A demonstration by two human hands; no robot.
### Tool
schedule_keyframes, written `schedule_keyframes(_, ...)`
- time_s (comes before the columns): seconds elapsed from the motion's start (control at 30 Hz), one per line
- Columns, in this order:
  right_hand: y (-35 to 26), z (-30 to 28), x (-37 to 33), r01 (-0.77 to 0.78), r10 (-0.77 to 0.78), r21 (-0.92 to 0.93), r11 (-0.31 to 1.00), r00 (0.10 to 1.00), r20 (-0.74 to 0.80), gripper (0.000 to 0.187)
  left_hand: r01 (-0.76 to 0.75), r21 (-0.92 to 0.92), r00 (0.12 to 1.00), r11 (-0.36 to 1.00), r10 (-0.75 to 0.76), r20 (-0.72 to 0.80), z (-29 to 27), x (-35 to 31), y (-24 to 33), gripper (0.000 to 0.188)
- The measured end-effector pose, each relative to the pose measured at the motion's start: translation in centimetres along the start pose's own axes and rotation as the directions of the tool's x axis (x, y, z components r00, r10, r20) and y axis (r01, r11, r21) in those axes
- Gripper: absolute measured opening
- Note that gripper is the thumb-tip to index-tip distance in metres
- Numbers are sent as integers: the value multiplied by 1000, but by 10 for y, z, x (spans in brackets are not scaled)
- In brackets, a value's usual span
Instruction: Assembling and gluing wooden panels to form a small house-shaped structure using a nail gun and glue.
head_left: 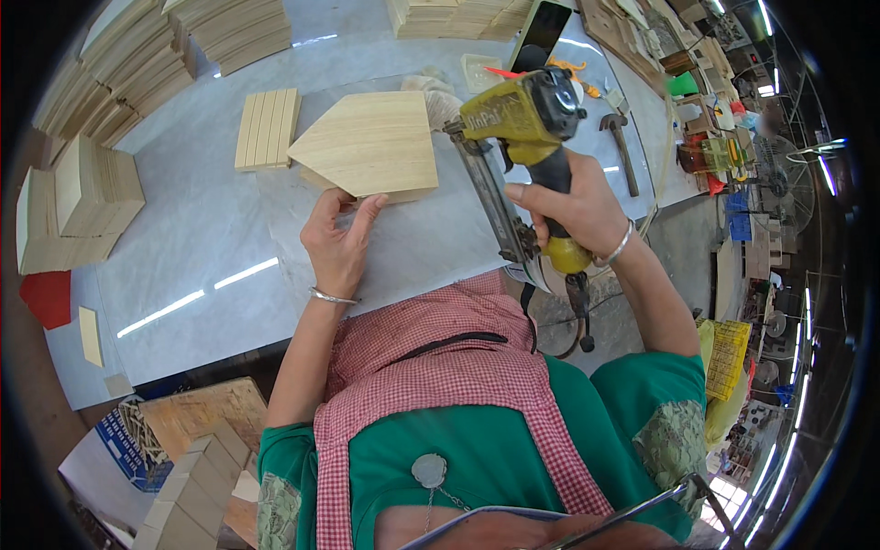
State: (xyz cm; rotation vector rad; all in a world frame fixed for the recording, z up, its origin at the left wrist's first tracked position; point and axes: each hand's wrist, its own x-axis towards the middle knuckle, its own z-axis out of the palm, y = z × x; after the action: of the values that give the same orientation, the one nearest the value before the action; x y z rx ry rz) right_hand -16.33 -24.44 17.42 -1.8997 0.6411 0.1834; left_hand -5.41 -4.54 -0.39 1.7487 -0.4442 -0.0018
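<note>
My left hand (335, 246) grips the near edge of a pale wooden assembly (371, 142), thumb on its side. The assembly lies on the table with a flat, five-sided board on top, its point toward the left. What is under that board is mostly hidden. My right hand (588, 209) is wrapped around the black handle of a yellow and black nail gun (522, 110). The tool is held up to the right of the wood, apart from it, its long magazine slanting down toward me. A grooved wooden panel (267, 130) lies just left of the assembly.
Stacked wooden boards (137, 55) line the far left, with thicker five-sided blocks (96, 188) nearer. A red five-sided piece (46, 298) is at the left edge. Beyond the nail gun are a phone (541, 35), a clear tray (481, 73) and a hammer (621, 151). An air hose hangs below the gun.
</note>
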Motion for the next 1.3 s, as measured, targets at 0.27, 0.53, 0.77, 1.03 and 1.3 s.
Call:
schedule_keyframes(0.27, 5, 15, -27, -33, 31, 25, 999, 997, 73, 28, -20, -27, 997, 999, 18, -70, -3, -11, -1, 16)
schedule_keyframes(0.53, 5, 17, -27, -45, 42, 27, 999, 994, 100, 30, -110, -278, 982, 954, 61, -178, -4, -10, -3, 18)
schedule_keyframes(0.77, -2, 18, -27, -78, 80, -19, 997, 990, 113, 37, -281, -43, 958, 959, 277, -76, -15, 0, -5, 20)
schedule_keyframes(1.03, -6, 19, -28, -73, 79, -55, 996, 992, 100, 40, -271, -94, 962, 958, 273, 11, -22, 8, -3, 14)
schedule_keyframes(1.3, -8, 21, -28, -63, 69, -66, 996, 994, 87, 32, -265, -108, 963, 958, 269, 29, -25, 10, 0, 13)
